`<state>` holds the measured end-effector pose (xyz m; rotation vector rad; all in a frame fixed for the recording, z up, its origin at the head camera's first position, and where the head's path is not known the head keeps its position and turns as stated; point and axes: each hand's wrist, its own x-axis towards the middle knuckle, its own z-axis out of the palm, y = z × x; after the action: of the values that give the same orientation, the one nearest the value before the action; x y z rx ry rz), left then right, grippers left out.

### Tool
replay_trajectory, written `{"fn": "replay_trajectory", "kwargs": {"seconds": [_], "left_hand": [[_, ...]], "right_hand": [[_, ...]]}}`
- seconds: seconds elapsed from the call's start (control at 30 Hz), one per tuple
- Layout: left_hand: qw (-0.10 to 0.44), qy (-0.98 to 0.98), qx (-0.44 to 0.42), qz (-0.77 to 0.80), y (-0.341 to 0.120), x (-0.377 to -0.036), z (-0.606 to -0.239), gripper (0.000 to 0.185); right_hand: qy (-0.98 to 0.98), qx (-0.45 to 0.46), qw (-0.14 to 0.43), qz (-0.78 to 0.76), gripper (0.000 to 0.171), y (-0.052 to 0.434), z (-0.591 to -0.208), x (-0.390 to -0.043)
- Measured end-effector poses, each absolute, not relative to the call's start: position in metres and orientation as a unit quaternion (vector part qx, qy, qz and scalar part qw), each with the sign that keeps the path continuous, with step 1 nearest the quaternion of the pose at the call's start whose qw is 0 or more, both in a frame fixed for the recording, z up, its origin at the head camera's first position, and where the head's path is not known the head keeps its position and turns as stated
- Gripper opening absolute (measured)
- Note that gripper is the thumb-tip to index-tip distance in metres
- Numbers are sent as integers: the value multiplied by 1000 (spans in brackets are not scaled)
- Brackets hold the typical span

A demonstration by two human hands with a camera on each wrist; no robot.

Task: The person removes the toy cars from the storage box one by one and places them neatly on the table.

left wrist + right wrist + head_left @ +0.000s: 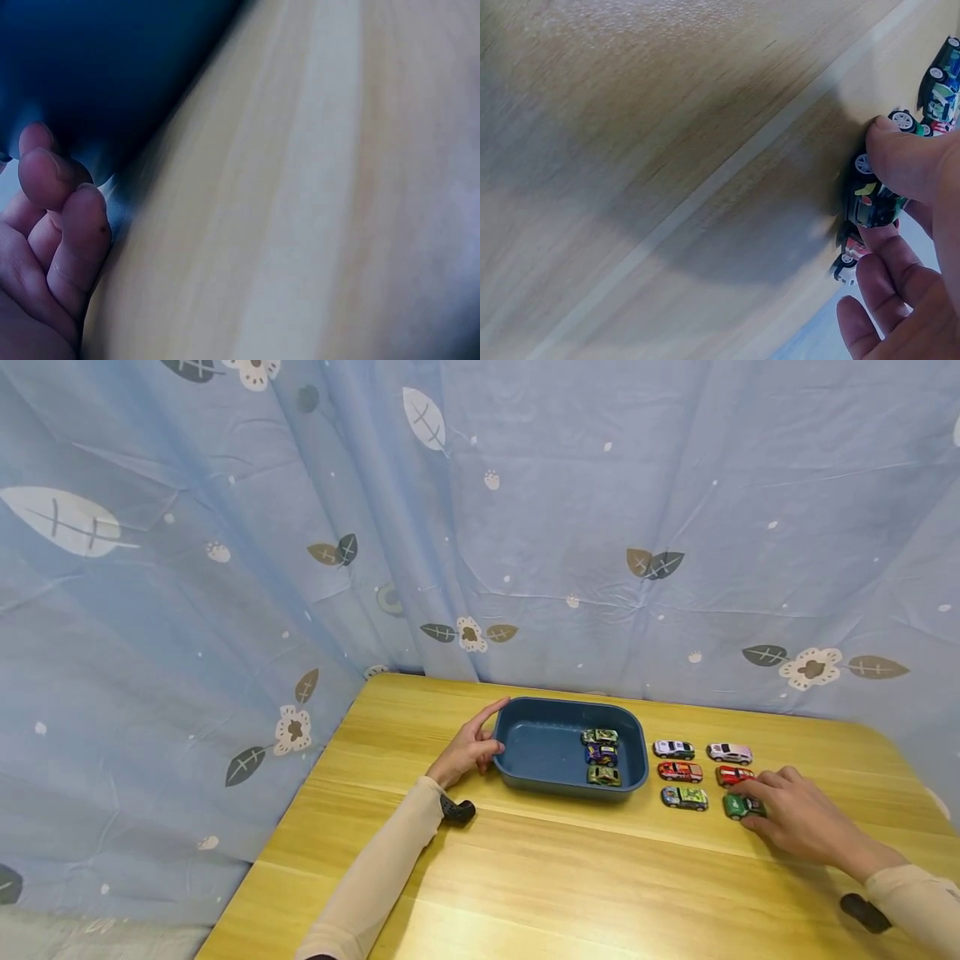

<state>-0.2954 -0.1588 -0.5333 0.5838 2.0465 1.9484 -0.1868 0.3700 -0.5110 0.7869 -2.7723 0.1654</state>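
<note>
While left hand (471, 748) rests relaxed against blue tray (525, 768) holding three toy cars (602, 755), right hand (797, 814) pinches green toy car (739, 807); five more (681, 772) wait right of tray on counter (525, 877).

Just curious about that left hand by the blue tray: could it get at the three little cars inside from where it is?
Probably yes. The left hand rests on the blue tray rim, the tray is open-topped, and bare floor lies between it and the three cars.

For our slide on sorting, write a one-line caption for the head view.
Right hand pinches a green toy car while the left hand steadies a blue tray.
</note>
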Motion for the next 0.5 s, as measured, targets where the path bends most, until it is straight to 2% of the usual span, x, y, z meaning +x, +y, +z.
{"fn": "replay_trajectory", "kwargs": {"seconds": [0.27,0.37,0.5], "left_hand": [[131,708,202,664,-158,-297,-535,88],[130,706,202,666,-159,-297,-535,89],[127,706,202,667,-159,-296,-535,89]], "right_hand": [[-945,266,154,113,62,369,-502,-183],[-934,272,176,150,61,363,-490,-187],[-924,277,186,189,51,350,-473,-198]]}}
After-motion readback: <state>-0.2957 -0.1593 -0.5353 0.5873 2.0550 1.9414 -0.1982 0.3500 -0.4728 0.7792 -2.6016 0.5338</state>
